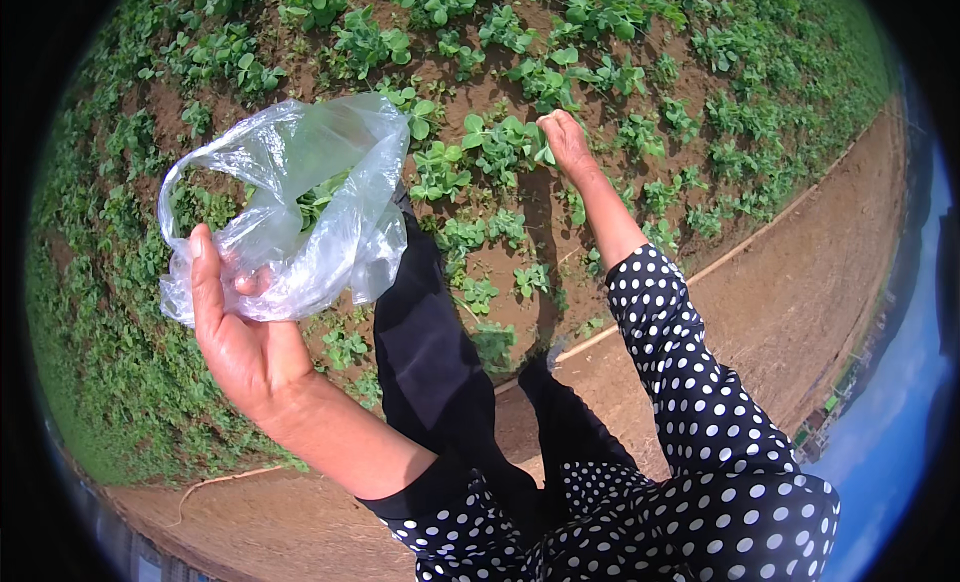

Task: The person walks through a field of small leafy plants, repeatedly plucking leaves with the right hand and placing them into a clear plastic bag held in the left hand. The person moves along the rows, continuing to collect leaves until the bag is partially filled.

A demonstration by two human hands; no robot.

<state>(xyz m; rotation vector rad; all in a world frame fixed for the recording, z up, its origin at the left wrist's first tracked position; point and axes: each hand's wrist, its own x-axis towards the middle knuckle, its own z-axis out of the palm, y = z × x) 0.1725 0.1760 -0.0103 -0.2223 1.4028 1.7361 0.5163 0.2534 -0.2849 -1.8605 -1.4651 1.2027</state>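
A clear plastic bag [292,154] hangs from my left hand [247,342], whose fingers reach into its lower edge with the thumb outside. The bag's mouth gapes, and some green leaves [322,199] show through it; whether they lie inside or behind the film I cannot tell. My right hand [566,143] is stretched out over the plants, its fingers curled together at the edge of a leafy pea-like plant [502,147]. A pale bit shows at its fingertips, too small to make out. Leaves of that plant touch or pass just beside the hand.
Low green plants [367,41] grow in rows over brown soil [480,86]. My dark-trousered leg [435,334] stands among them. A pale hose or edging strip [757,237] runs between the plants and a bare dirt path [810,282].
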